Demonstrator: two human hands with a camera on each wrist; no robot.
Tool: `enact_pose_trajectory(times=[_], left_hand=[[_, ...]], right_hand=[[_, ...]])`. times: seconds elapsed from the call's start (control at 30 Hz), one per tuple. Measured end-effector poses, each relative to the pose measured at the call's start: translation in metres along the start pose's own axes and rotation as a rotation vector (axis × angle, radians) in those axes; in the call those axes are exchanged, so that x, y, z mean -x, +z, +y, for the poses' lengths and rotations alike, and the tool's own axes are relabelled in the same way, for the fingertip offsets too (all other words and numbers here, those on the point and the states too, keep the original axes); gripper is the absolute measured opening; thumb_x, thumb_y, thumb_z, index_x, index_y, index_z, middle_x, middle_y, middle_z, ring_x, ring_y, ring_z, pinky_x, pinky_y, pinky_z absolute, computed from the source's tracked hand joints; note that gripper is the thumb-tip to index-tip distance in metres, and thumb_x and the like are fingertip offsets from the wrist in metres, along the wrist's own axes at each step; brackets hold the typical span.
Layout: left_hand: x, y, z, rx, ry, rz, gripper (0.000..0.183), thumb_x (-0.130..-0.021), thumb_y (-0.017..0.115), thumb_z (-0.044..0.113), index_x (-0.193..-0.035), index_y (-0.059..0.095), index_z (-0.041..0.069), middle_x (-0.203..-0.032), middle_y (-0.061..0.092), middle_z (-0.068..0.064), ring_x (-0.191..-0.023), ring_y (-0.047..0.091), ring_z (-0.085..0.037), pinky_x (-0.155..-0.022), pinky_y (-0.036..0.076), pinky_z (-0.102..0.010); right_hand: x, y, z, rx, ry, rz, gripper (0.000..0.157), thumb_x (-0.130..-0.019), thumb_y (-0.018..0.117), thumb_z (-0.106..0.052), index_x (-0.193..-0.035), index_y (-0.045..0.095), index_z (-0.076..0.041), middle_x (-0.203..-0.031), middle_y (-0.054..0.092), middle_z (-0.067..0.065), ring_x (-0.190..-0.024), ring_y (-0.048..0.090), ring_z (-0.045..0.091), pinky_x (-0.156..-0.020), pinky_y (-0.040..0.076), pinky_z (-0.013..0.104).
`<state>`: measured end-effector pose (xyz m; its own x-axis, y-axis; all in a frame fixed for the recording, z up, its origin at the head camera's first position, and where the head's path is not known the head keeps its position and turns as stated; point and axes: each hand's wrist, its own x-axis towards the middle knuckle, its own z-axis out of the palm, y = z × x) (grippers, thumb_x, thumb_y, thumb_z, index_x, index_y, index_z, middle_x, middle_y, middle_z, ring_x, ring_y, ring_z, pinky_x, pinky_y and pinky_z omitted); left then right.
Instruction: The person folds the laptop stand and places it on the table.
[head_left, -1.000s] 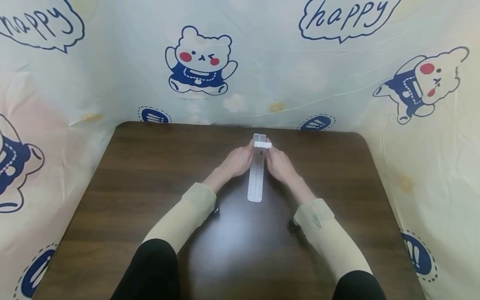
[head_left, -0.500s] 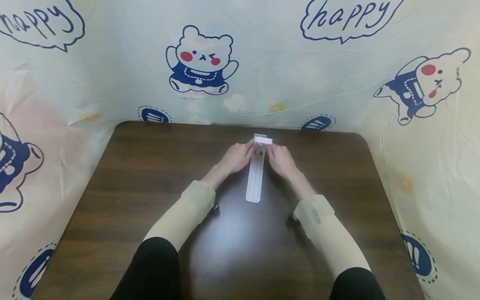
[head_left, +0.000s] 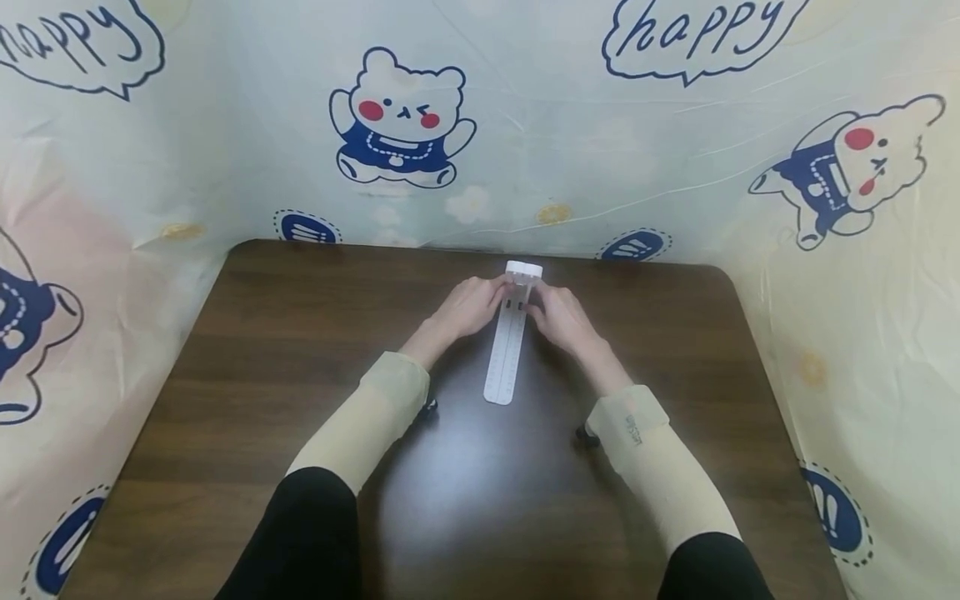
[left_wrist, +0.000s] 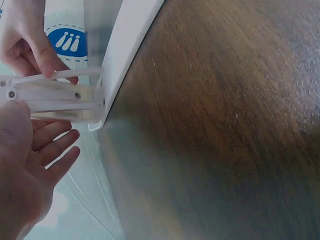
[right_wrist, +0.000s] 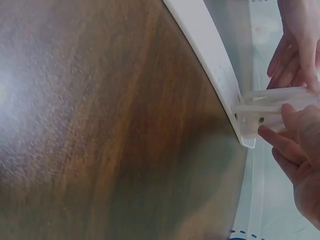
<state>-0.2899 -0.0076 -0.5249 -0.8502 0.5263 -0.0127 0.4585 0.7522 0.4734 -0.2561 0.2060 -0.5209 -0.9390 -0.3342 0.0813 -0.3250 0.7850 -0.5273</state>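
Observation:
A white plastic stand (head_left: 502, 358) lies on the table's far half, its long flat strip pointing toward me. At the strip's far end, an upright part (left_wrist: 62, 95) with small screws rises, topped by a white bar (head_left: 523, 268). My left hand (head_left: 468, 304) holds the upright part from the left, thumb against it and several fingers (left_wrist: 55, 150) extended behind. From the right, my right hand (head_left: 564, 318) grips the same part between thumb and forefinger, plainest in the right wrist view, where the flat strip (right_wrist: 207, 47) runs up and left.
The brown wooden table (head_left: 300, 333) ends just behind the stand. A cloth backdrop (head_left: 525, 125) printed with cartoon bears hangs behind and on both sides. Dark wrist-camera mounts (head_left: 587, 436) show beneath the cream cuffs.
The white bar has moved away from me, and the slotted end formerly seen beyond it no longer shows. The strip's near end has swung slightly left. Both hands stay at the far end.

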Motion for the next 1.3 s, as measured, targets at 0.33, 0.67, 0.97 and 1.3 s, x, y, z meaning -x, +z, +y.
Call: enact_pose_trajectory(times=[0.33, 0.67, 0.97, 1.3], left_hand=[[-0.006, 0.005, -0.014, 0.032, 0.034, -0.027, 0.038, -0.120, 0.043, 0.032, -0.137, 0.071, 0.011, -0.094, 0.075, -0.007, -0.082, 0.069, -0.021, -0.080, 0.060, -0.044], [0.011, -0.020, 0.000, 0.021, 0.072, -0.185, 0.054, -0.120, 0.045, 0.033, -0.166, 0.047, 0.006, -0.168, 0.052, -0.020, -0.153, 0.056, -0.039, -0.130, 0.044, -0.057], [0.000, 0.000, -0.033, 0.091, 0.070, -0.240, 0.066, -0.117, 0.041, 0.055, -0.174, 0.035, 0.022, -0.179, 0.036, -0.016, -0.167, 0.035, -0.040, -0.140, 0.025, -0.059], [0.000, 0.001, -0.040, 0.184, 0.105, -0.237, 0.067, -0.116, 0.045, 0.055, -0.171, 0.039, 0.018, -0.175, 0.042, -0.012, -0.162, 0.046, -0.032, -0.138, 0.035, -0.048]], right_hand=[[-0.010, 0.009, 0.028, 0.042, -0.042, 0.050, 0.027, -0.111, 0.063, -0.014, -0.130, 0.077, -0.001, -0.107, 0.084, 0.019, -0.083, 0.076, 0.028, -0.080, 0.066, 0.043], [-0.016, 0.035, 0.061, 0.032, -0.050, 0.013, 0.042, -0.109, 0.062, -0.009, -0.151, 0.068, -0.011, -0.137, 0.074, 0.026, -0.127, 0.074, 0.046, -0.111, 0.061, 0.059], [-0.022, 0.055, 0.099, 0.005, -0.090, -0.007, 0.049, -0.113, 0.061, -0.020, -0.162, 0.057, -0.024, -0.149, 0.069, 0.018, -0.145, 0.062, 0.045, -0.122, 0.052, 0.059], [0.015, -0.006, 0.009, -0.250, 0.030, -0.070, 0.046, -0.113, 0.061, -0.012, -0.158, 0.058, -0.005, -0.160, 0.058, 0.022, -0.150, 0.056, 0.047, -0.126, 0.046, 0.064]])
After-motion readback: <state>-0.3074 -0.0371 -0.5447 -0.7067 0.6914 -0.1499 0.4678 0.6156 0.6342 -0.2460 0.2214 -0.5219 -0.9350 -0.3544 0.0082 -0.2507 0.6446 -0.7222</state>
